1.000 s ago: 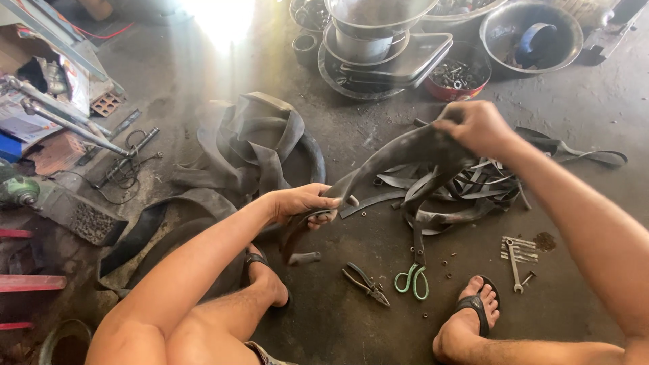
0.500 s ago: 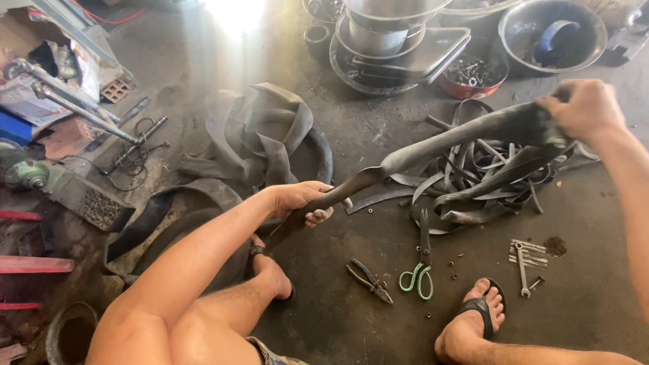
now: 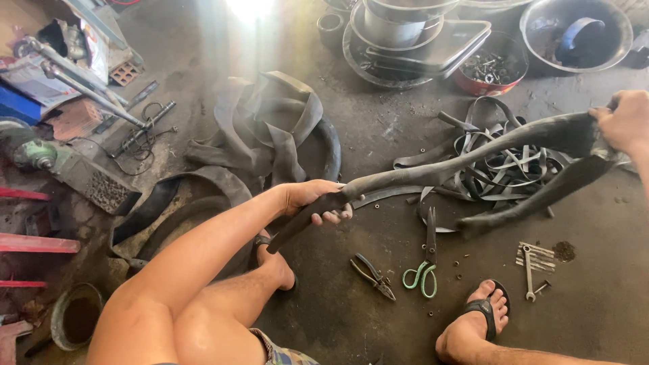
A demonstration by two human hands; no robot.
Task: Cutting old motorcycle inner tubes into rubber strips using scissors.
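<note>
A black rubber inner tube [image 3: 466, 159] was held stretched above the concrete floor [image 3: 378, 324]. Its left end was gripped by the left hand [image 3: 314, 199], fingers clamped around it. Green-handled scissors [image 3: 424, 260] lay below on the floor. The right end was clutched by the right hand [image 3: 625, 122], fingers closed.

Flattened black rubber inner tube [image 3: 466, 162], stretched taut above the floor, folded back at its right end
</note>
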